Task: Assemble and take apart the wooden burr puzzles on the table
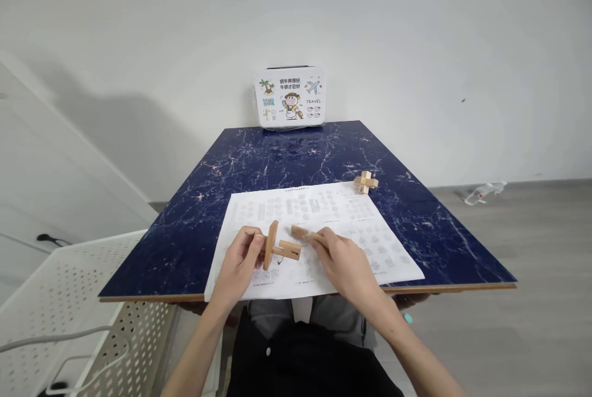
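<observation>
My left hand (243,255) is closed on two joined wooden puzzle pieces (271,245), one crossing the other. The crossing bar stands tilted, and the other bar's notched end, with a dark mark on it, points right. A single notched wooden puzzle piece (300,232) is pinched in my right hand (345,261), its free end pointing left, a small gap from the joined pair. Both hands are above a printed instruction sheet (296,204) with rows of grey diagrams. An assembled wooden cross-shaped puzzle (365,182) sits at the sheet's upper right corner.
The sheet lies on a dark blue marbled table (277,159), overhanging its front edge. A white cartoon-printed case (290,98) stands at the back by the wall. A white perforated basket (124,347) with a cable is at the lower left. A clear plastic bottle (483,192) lies on the floor at right.
</observation>
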Action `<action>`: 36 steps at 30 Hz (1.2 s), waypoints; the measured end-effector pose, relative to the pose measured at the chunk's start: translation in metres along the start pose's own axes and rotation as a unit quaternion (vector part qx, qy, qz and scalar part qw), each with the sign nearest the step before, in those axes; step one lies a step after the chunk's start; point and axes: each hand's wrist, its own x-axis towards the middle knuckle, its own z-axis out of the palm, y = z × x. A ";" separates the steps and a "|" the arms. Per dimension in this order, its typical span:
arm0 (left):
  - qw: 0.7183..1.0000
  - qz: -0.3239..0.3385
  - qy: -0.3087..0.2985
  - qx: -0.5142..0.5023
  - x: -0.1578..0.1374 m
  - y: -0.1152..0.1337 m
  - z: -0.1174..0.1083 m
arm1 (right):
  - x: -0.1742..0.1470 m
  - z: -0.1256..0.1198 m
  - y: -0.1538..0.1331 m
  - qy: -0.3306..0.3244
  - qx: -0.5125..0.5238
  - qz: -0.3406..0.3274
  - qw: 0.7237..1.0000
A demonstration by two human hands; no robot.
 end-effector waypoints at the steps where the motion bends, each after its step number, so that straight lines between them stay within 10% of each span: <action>1: 1.000 0.000 -0.004 0.006 0.000 0.001 0.000 | 0.000 -0.003 0.003 0.008 0.050 -0.007 0.999; 8: 0.997 -0.014 -0.067 0.035 -0.002 0.003 -0.004 | -0.003 -0.024 0.000 -0.051 0.431 -0.037 0.900; 14: 0.993 -0.030 -0.109 0.030 -0.003 0.005 -0.006 | 0.003 -0.021 -0.010 -0.149 0.523 -0.079 0.836; 36: 0.986 0.004 -0.157 0.062 -0.005 0.008 -0.010 | 0.008 -0.027 -0.011 -0.207 0.437 -0.133 0.865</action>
